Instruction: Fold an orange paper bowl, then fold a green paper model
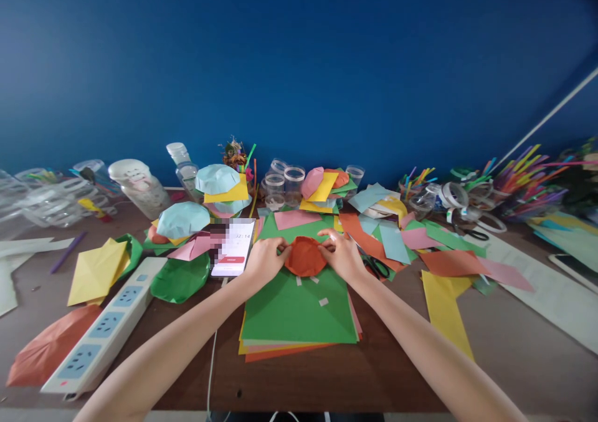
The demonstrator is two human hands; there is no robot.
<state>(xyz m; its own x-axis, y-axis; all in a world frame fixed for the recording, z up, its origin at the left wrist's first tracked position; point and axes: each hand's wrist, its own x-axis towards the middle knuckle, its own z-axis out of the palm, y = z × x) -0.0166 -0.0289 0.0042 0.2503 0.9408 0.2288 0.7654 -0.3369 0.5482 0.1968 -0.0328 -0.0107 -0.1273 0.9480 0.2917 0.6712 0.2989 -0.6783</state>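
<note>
An orange paper bowl (pixel 306 256), shallow and round with a folded rim, is held between my two hands over a stack of coloured paper (pixel 299 316) topped by a green sheet. My left hand (pixel 271 257) pinches its left rim between thumb and fingers. On the opposite rim, my right hand (pixel 342 254) has a similar pinch. Just below the bowl, small white scraps (pixel 324 302) lie on the green sheet. Black-handled scissors (pixel 376 266) rest beside my right wrist, partly covered by paper.
Left of the stack lie a lit phone (pixel 233 247), a green paper bowl (pixel 181 278) and a white power strip (pixel 105 328). Coloured paper offcuts (pixel 434 263) spread to the right. Clear plastic cups (pixel 294 185) and bundles of straws (pixel 532 179) line the back by the blue wall.
</note>
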